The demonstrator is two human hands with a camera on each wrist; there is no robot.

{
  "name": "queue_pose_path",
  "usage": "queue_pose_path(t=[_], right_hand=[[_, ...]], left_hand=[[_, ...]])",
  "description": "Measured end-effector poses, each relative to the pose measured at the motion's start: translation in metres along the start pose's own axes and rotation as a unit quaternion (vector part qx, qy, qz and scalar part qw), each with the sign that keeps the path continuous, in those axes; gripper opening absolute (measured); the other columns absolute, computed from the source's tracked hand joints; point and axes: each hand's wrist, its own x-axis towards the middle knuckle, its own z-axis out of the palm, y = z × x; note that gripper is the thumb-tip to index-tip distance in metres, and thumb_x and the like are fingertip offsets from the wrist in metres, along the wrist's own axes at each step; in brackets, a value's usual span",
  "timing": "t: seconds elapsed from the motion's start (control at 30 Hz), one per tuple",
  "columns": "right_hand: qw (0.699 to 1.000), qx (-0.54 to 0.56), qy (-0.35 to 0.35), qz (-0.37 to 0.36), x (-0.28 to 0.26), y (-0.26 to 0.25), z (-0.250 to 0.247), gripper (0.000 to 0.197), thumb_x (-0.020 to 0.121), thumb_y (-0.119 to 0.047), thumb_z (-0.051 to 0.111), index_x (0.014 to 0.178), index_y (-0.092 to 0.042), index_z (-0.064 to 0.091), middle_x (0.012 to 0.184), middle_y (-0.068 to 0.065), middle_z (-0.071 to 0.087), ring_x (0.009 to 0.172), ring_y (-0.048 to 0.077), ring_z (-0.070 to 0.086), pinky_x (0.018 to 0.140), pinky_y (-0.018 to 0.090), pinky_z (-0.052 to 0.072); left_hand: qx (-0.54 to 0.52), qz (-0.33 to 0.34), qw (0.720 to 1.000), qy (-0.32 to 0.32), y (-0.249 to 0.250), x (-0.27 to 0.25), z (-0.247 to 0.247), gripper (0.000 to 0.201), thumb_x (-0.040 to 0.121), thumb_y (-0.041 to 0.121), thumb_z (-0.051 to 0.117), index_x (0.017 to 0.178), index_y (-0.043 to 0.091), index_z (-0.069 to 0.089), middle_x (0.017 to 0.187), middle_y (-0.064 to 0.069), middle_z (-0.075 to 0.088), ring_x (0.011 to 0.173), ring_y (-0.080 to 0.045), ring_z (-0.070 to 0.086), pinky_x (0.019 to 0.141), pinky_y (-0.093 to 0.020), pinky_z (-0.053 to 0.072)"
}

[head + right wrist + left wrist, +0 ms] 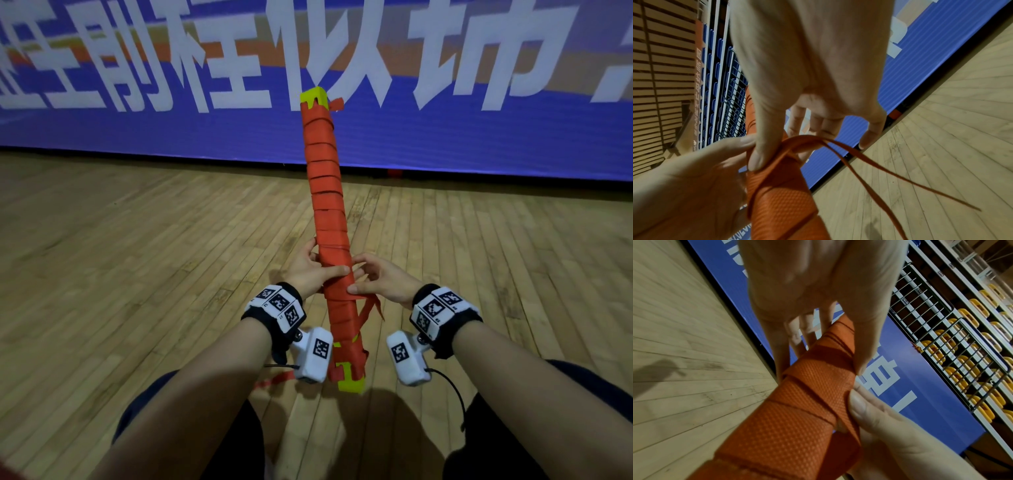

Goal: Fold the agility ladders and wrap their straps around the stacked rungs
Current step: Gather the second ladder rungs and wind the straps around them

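Above the wooden floor (pixel 144 260): I hold the bundle of stacked rungs (pixel 325 192) off the boards, tilted away from me toward the blue banner (pixel 479 137), near end between my knees.
Wrap so far: orange strap (pixel 337 301) coils cover almost the whole length; yellow rung ends (pixel 351 383) show at both tips.
Left hand (pixel 308 270): fingers curled round the bundle at mid-length, thumb laid flat across the coils, pinning them.
Right hand (pixel 383 277): thumb (pixel 761 146) pressing a strap loop against the bundle; the other fingers look spread and loose. From the right wrist view, two thin strap tails (pixel 890 172) trail out free toward the floor.
Step, as I judge it: finishing the wrap, securing the loose end.
Next move calls for: keeping the left thumb's pressure so coils don't slacken, while the right hand tucks or ties the tails under a tight turn.
Risk: webbing looks slippery; release too early and coils may spring.
Containers: none in sight; nothing to report inside any.
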Motion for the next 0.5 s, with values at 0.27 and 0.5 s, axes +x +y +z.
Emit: queue_pose_path(t=[0.27, 0.5], right_hand=[[1.000, -0.003, 0.012, 0.000, -0.0008, 0.0018, -0.0036, 0.043, 0.080, -0.004, 0.071, 0.117, -0.013, 0.050, 0.088, -0.002, 0.061, 0.075, -0.002, 0.058, 0.065, 0.012, 0.044], [1.000, 0.010, 0.005, -0.001, -0.0032, 0.0029, -0.0036, 0.045, 0.080, 0.002, 0.070, 0.116, -0.012, 0.047, 0.091, 0.003, 0.062, 0.068, -0.002, 0.061, 0.058, 0.013, 0.046]], left_hand=[[-0.021, -0.015, 0.999, -0.029, -0.0032, -0.0009, 0.0027, 0.063, 0.082, 0.007, 0.072, 0.134, 0.013, 0.038, 0.120, -0.006, 0.062, 0.101, -0.021, 0.063, 0.076, -0.038, 0.056], [-0.035, -0.005, 0.998, -0.044, -0.0068, -0.0029, 0.0061, 0.073, 0.072, 0.002, 0.079, 0.131, 0.019, 0.037, 0.123, -0.008, 0.061, 0.110, -0.026, 0.062, 0.087, -0.046, 0.054]])
